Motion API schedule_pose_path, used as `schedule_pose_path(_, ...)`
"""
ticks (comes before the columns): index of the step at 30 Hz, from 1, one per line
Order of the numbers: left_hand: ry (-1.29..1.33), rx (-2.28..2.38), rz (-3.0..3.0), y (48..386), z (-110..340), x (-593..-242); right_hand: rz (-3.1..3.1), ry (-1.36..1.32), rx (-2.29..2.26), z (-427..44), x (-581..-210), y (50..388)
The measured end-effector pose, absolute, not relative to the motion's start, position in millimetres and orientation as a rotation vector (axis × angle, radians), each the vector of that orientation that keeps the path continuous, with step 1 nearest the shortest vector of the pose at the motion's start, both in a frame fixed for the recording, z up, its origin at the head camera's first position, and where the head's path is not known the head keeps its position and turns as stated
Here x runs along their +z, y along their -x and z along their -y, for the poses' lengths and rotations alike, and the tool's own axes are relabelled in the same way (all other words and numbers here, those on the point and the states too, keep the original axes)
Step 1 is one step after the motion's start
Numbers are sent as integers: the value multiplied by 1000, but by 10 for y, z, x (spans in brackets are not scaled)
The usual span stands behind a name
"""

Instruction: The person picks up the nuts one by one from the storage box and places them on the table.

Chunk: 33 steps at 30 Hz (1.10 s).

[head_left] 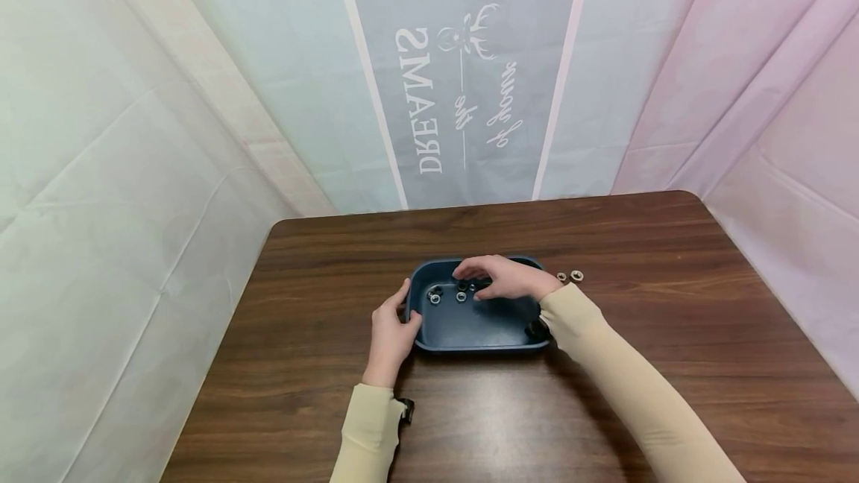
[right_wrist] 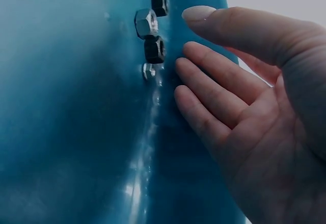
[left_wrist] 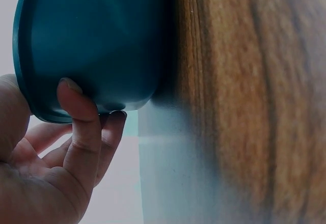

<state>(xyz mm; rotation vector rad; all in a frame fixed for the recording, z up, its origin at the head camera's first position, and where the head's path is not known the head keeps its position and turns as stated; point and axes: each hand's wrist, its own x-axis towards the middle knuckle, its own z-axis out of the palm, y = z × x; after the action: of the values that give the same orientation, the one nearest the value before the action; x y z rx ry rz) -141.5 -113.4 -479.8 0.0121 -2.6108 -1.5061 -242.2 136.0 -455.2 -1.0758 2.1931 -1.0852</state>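
Observation:
A dark blue tray (head_left: 483, 334) stands on the table with several hex nuts inside, some silver and some black. My left hand (head_left: 392, 334) grips the tray's left end, thumb over the rim and fingers against the outer wall (left_wrist: 97, 40). Over the tray's far side is my right hand (head_left: 506, 278), its fingers apart with nothing held between them. In the right wrist view, a silver nut (right_wrist: 146, 24) and a black nut (right_wrist: 154, 49) lie just beyond the fingertips (right_wrist: 186, 94). Another silver nut (head_left: 435, 299) lies near the tray's left end.
Two nuts lie on the wooden table (head_left: 322, 282) to the right of the tray, one of them a larger silver nut (head_left: 577, 276). A printed cloth (head_left: 463, 95) hangs behind the table's far edge, and pale cloth walls (head_left: 134, 244) flank both sides.

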Motion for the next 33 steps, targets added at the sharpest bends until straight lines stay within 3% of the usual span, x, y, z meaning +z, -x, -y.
schedule_pose_path(33, 5, -1499, 2603, 1427, 1137, -4821, -2232, 1020, -932, -1275, -4639, 2395)
